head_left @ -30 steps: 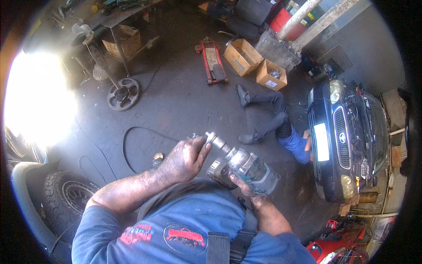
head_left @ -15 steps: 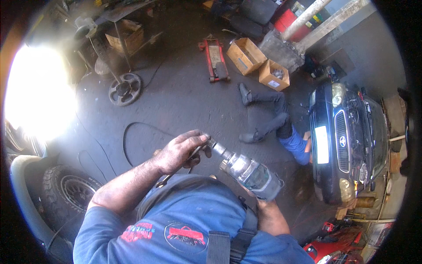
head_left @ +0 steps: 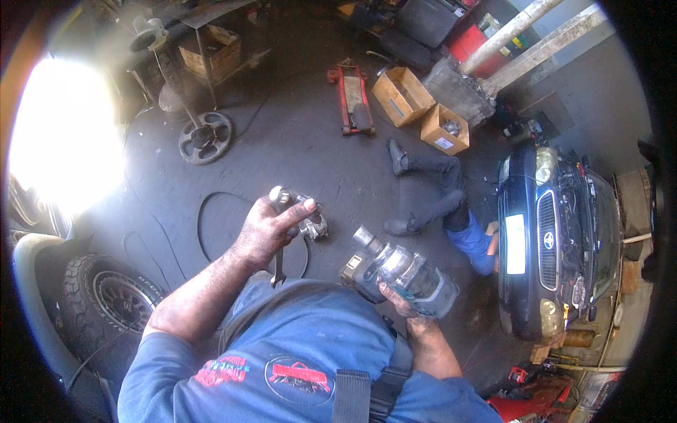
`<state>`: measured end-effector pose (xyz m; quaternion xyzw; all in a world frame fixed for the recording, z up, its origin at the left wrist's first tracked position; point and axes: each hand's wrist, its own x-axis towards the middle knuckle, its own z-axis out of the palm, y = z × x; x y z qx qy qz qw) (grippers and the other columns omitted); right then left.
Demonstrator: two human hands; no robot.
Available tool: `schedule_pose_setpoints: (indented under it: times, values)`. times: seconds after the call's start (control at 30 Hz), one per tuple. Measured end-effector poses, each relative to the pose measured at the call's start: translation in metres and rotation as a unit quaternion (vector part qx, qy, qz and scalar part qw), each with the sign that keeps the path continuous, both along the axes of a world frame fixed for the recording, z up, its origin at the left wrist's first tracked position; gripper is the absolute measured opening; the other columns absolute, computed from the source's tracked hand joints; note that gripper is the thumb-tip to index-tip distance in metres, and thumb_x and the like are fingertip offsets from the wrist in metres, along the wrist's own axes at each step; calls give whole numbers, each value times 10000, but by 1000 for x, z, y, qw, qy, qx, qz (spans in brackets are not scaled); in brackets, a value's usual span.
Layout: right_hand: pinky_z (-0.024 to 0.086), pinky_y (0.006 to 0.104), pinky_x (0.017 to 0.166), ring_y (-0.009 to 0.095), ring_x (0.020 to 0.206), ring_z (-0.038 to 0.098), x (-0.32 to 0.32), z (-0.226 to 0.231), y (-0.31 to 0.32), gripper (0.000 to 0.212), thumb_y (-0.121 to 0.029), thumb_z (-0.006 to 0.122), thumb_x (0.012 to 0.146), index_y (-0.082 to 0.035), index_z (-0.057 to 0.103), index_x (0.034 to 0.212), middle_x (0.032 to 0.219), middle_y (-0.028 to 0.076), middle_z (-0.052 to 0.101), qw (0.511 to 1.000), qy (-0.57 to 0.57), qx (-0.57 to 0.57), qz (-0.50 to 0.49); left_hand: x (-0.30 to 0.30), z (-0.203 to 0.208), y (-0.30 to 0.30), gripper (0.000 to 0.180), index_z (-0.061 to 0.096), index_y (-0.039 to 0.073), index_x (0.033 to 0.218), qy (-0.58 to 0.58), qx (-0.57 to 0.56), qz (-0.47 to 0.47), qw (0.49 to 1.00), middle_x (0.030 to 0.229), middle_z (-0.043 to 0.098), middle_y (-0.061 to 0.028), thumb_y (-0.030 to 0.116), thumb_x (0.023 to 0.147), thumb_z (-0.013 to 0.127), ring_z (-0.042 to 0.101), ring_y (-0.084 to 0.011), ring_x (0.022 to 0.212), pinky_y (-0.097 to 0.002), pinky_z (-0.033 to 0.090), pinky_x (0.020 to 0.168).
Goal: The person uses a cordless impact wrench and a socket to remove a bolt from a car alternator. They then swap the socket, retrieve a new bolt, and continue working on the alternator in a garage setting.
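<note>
My left hand (head_left: 266,229) is closed round a wrench (head_left: 279,268), whose open jaw hangs below the fist. A shiny round metal end (head_left: 280,195) sticks out above the fingers. Just beyond the thumb shows a silvery metal part (head_left: 314,227); whether it is held or lies on the floor I cannot tell. In my right hand (head_left: 398,299) is a cordless impact wrench (head_left: 409,275), its nose pointing up and left toward my left hand, a gap between them. The right fingers wrap its underside, partly hidden by the tool.
A person (head_left: 451,204) lies on the floor, upper body by the front of a dark car (head_left: 525,247). Farther off are a red floor jack (head_left: 355,102) and cardboard boxes (head_left: 402,97). A tyre (head_left: 106,296) stands at left. A hose (head_left: 201,222) loops across the floor.
My left hand has drawn away from the impact wrench's nose, up and left, turning so the wrench hangs down. The impact wrench has rolled slightly, showing its battery side and more of my right hand.
</note>
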<state>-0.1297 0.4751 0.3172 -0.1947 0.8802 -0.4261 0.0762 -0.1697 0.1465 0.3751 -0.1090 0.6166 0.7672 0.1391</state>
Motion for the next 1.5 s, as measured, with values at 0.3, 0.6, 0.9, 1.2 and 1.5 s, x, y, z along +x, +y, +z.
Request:
schedule_pose_setpoints:
  times: [0.3,0.6,0.9,1.2,1.5]
  values:
    - [431,420,966,266,1083,594,-15,-6,-1,440,-242,752,793,-90,620,1184,1147,90,653,984,-114,-125,-62,-2,-58,-21,263,667,58,907,-15,-145,63,987,660,531,37,313,853,707,419,-55,548,-242,317,495]
    - [464,414,874,250,946,627,-45,-81,-14,225,-236,698,836,-128,674,1032,1013,42,680,987,-139,-59,-54,3,-402,-65,391,655,4,1008,-171,-373,105,906,923,685,-111,308,781,747,642,-223,860,-349,509,777]
    - [485,424,817,277,937,618,-30,-308,-8,363,-335,701,827,-95,623,1087,997,98,654,937,-269,96,-201,-45,-730,-47,478,573,34,1173,-312,-531,-125,778,1072,657,-195,326,806,665,609,-356,1053,-423,490,904]
    - [478,413,924,304,1070,592,-45,-386,62,568,-494,637,857,-94,559,1251,1153,122,617,895,-38,401,192,-85,-777,72,647,538,-53,1153,-317,-491,39,811,1126,612,-243,505,845,650,565,-382,1107,-411,448,976]
    - [507,362,863,264,1003,614,-50,-424,53,397,-334,533,946,-71,536,1244,1139,112,619,897,-414,149,-47,-20,-687,151,785,476,-8,1337,-442,-108,35,890,1168,580,-201,595,853,612,527,-326,1129,-435,397,1013]
